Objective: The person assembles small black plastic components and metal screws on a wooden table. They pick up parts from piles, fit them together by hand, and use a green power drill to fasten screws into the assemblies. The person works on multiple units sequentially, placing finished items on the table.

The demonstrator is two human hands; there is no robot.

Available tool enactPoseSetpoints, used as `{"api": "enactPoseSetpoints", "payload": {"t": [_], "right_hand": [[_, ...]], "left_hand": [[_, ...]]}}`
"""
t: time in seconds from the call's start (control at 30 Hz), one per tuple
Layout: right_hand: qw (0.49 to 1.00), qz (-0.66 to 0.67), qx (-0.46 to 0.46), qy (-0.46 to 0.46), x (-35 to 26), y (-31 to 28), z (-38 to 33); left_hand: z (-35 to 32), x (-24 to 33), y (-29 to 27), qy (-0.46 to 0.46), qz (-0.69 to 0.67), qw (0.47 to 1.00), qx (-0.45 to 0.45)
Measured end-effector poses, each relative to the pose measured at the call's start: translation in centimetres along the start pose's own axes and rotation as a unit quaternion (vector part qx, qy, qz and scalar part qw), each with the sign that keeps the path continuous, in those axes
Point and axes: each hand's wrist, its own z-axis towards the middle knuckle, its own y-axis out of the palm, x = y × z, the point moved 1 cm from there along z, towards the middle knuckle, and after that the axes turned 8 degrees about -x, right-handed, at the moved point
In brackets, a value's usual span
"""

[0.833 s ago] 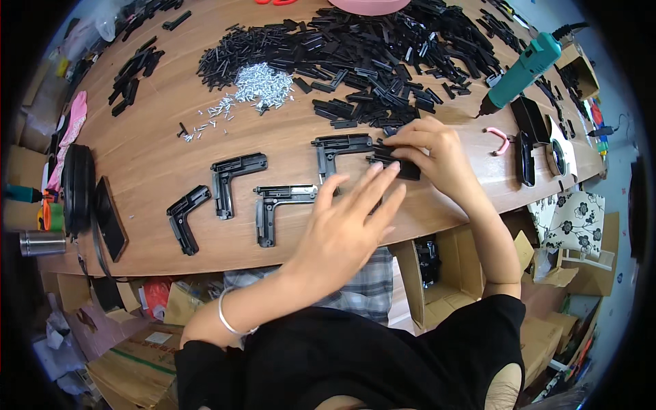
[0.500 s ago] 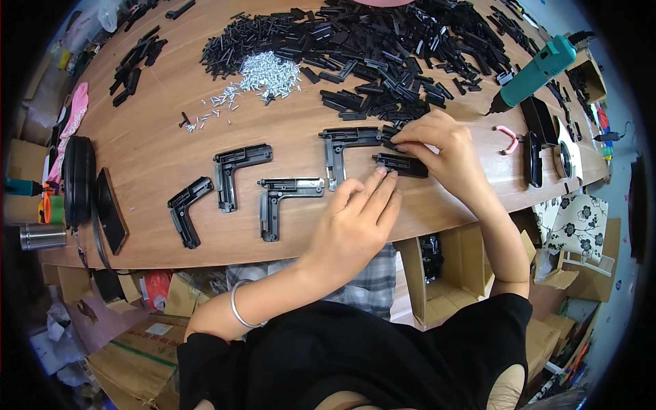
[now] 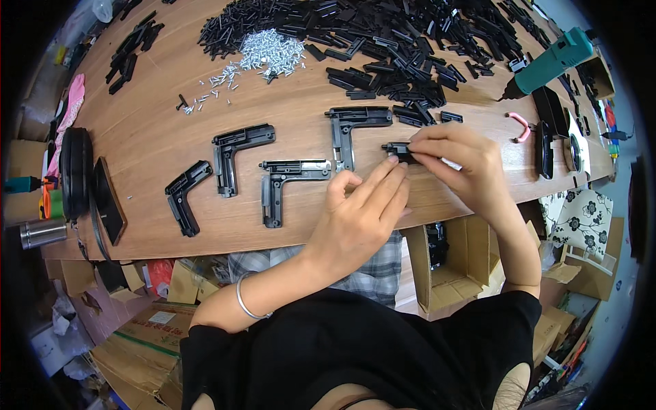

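My right hand (image 3: 465,160) has thumb and fingers pinched on a black plastic part (image 3: 396,148), whose left end shows on the table while the rest is covered. My left hand (image 3: 362,208) reaches in from the left, fingers stretched out, the fingertips touching the part's lower side. What lies under its palm is hidden. To the left lie several black L-shaped plastic pieces: the closest (image 3: 353,123) stands just above my left hand, another (image 3: 273,191) beside my left thumb, and two more (image 3: 236,154) (image 3: 184,195) farther left.
Behind my hands spreads a heap of black plastic parts (image 3: 403,41), with a pile of small silver screws (image 3: 273,53) at its left. A green power screwdriver (image 3: 553,65) hangs at the right, near a pink hook-shaped piece (image 3: 521,128). A black case (image 3: 76,174) stands at the left edge.
My right hand has come down and right from the small parts at the heap's edge, now pinching the black part between my hands. My left hand stays beside it.
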Motion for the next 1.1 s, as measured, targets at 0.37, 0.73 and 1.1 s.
{"api": "enactPoseSetpoints", "payload": {"t": [0.37,0.73,1.1], "right_hand": [[0.999,-0.027,-0.024,-0.020,0.4,0.3,0.0],[0.988,-0.076,0.091,0.100,5.8,-0.3,5.3],[0.985,-0.080,0.022,0.151,7.9,-0.5,4.9]], "left_hand": [[0.1,0.0,0.0,0.014,-0.002,1.000,-0.011],[0.5,0.5,-0.4,0.011,0.055,0.998,-0.017],[7.2,-10.7,-4.4,-0.128,0.051,0.989,-0.049]]}}
